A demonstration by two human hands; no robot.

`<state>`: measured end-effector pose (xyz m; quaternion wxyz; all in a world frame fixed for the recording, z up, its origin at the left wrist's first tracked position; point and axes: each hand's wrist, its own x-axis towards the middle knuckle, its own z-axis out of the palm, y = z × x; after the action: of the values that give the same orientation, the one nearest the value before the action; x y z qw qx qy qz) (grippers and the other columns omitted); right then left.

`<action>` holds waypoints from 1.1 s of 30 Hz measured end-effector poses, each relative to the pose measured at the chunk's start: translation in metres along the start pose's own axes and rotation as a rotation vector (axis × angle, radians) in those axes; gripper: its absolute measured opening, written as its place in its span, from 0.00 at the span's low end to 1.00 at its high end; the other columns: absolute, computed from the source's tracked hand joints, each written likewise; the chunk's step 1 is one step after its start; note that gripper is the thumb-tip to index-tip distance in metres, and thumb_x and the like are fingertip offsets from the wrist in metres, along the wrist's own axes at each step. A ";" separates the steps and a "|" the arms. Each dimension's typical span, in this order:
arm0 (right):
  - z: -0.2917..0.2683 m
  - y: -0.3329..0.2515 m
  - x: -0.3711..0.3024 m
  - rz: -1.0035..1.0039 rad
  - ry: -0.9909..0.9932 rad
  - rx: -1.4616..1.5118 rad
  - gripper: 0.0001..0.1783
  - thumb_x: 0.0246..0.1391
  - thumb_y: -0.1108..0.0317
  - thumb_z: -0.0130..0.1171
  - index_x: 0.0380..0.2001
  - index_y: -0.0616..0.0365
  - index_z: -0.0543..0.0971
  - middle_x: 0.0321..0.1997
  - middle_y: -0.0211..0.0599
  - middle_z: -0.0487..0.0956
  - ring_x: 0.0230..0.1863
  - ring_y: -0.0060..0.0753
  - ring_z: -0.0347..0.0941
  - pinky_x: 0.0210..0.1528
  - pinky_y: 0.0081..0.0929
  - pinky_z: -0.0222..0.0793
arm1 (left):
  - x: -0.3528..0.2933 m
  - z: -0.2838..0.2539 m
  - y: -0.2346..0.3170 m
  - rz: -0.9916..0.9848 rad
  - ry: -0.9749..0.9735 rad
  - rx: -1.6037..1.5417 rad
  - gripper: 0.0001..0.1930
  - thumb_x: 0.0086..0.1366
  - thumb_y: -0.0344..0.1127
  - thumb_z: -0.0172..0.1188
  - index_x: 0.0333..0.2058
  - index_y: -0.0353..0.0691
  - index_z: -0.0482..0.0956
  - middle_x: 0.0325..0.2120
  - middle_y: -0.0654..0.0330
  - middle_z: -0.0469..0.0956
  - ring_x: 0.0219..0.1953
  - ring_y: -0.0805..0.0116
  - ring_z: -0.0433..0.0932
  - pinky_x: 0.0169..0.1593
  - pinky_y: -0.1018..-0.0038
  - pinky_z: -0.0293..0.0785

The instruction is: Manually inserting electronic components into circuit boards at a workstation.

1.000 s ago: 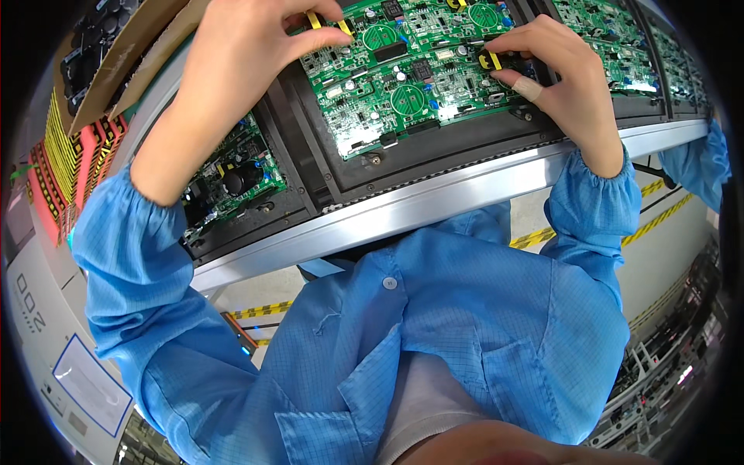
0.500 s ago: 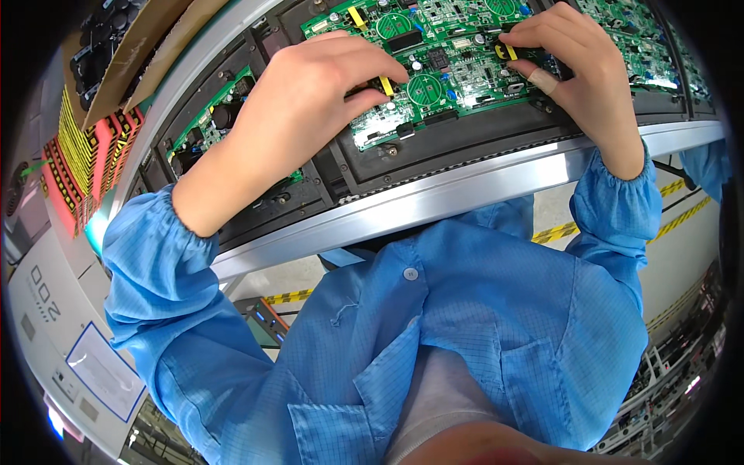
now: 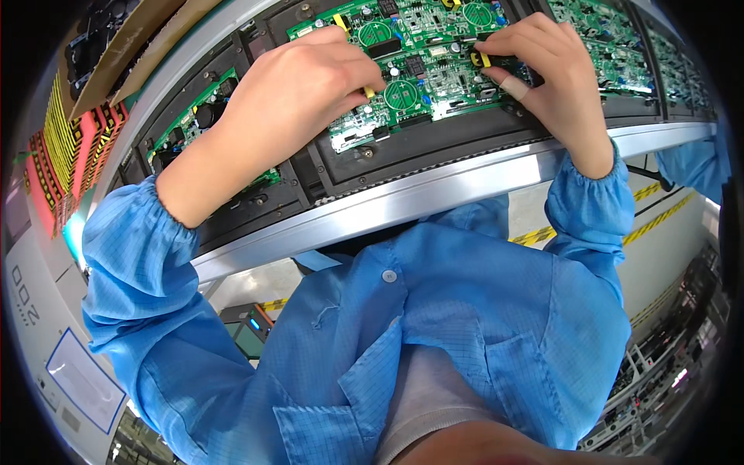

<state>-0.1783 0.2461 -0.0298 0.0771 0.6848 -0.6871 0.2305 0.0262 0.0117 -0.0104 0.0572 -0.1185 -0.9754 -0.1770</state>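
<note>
Green circuit boards [image 3: 446, 106] packed with small parts lie in a black fixture frame [image 3: 449, 133]. My left hand [image 3: 298, 89] reaches over the near board, thumb and forefinger closed on a small yellow component [image 3: 369, 92] beside a round green marking. The fingers hide most of that component. Toward the right end of the same board, my right hand [image 3: 554, 74] pinches a yellow-and-black component [image 3: 482, 60], perhaps a small transformer, between thumb and forefinger. A strip of tape wraps the right thumb. Whether either component is seated in the board I cannot tell.
A silver metal rail [image 3: 403, 203] runs along the near edge of the fixture. More boards [image 3: 597, 50] fill frames to the right, and another board [image 3: 221, 89] lies at the left. Cardboard boxes [image 3: 143, 46] with black parts stand far left, near red-and-yellow patterned stacks [image 3: 66, 159].
The whole scene has shifted a little left in view. Both hands stay at the same components; my left fingers now cover more of the yellow one.
</note>
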 end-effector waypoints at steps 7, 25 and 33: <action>-0.008 -0.003 0.006 0.061 0.010 0.076 0.19 0.40 0.72 0.75 0.39 0.52 0.84 0.39 0.30 0.83 0.44 0.38 0.77 0.45 0.35 0.65 | -0.005 -0.012 0.004 0.096 -0.020 0.119 0.11 0.57 0.31 0.63 0.40 0.45 0.83 0.36 0.65 0.80 0.45 0.62 0.78 0.48 0.69 0.78; -0.007 0.001 -0.009 0.024 0.075 0.055 0.15 0.39 0.67 0.75 0.33 0.46 0.83 0.35 0.23 0.80 0.44 0.35 0.74 0.45 0.37 0.63 | -0.009 -0.187 -0.198 -0.251 0.227 0.524 0.28 0.59 0.28 0.65 0.59 0.43 0.74 0.55 0.48 0.76 0.59 0.41 0.71 0.64 0.56 0.68; -0.002 0.014 -0.009 -0.094 0.251 0.360 0.13 0.57 0.58 0.70 0.38 0.53 0.82 0.39 0.33 0.78 0.46 0.42 0.75 0.48 0.39 0.73 | -0.028 -0.181 -0.226 -0.597 0.124 0.773 0.33 0.55 0.25 0.64 0.62 0.41 0.68 0.54 0.42 0.71 0.58 0.38 0.70 0.61 0.50 0.69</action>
<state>-0.1916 0.2542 -0.0348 0.0492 0.6848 -0.5872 0.4289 0.0091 -0.2647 0.0789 0.1018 0.2067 -0.9558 0.1826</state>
